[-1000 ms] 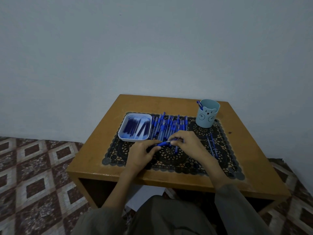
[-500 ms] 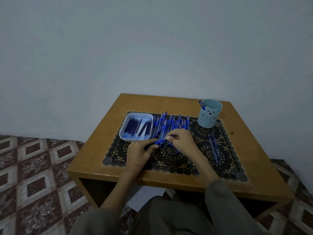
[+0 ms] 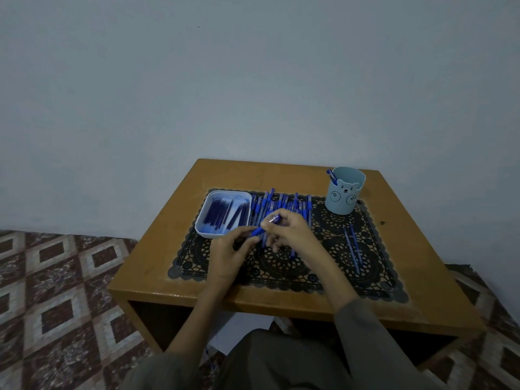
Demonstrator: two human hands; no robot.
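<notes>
The left fingers (image 3: pixel 245 240) and right fingers (image 3: pixel 284 220) have drawn closer, each pinching an end of the blue pen (image 3: pixel 255 231), now tilted. Its assembly looks nearly done, with the cup (image 3: pixel 344 198) beyond the right fingers probably next.

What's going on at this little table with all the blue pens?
A person seated at the wooden table holds one blue pen between both hands: the left hand grips one end, the right hand pinches the other. A pile of blue pens lies behind them on the black lace mat. A white tray on the left holds dark refills, and a light-blue bear cup at back right has a single pen in it.
</notes>
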